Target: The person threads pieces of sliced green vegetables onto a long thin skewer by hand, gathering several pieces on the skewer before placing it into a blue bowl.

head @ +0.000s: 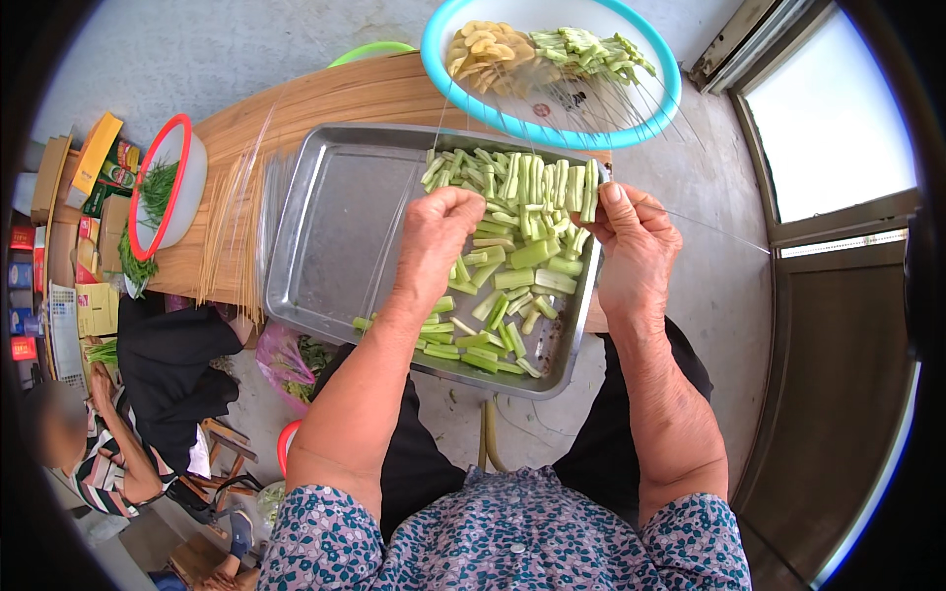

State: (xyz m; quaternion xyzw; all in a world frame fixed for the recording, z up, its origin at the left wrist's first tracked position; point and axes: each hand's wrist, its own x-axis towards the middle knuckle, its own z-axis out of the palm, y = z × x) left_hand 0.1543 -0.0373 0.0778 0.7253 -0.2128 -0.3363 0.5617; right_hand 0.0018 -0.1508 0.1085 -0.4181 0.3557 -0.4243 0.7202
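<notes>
A metal tray (pixel 336 221) lies in front of me, with many cut green stem pieces (pixel 533 255), celery-like, in its right half. My right hand (pixel 637 240) is at the tray's right edge, pinching the end piece of a row of upright stem pieces (pixel 547 181). A thin metal skewer (pixel 713 223) sticks out to the right from behind that hand. Over the middle of the tray, my left hand (pixel 443 227) has its thumb and fingertips together near the row's left end. Whatever lies between those fingertips is hidden.
Beyond the tray, a blue-rimmed basin (pixel 550 139) holds skewered potato slices (pixel 488 52) and green stems (pixel 591 53). Bamboo skewers (pixel 230 221) and metal skewers (pixel 273 214) lie left on the wooden table (pixel 325 92), near a red-rimmed bowl (pixel 194 192). Another person (pixel 126 451) sits lower left, holding greens.
</notes>
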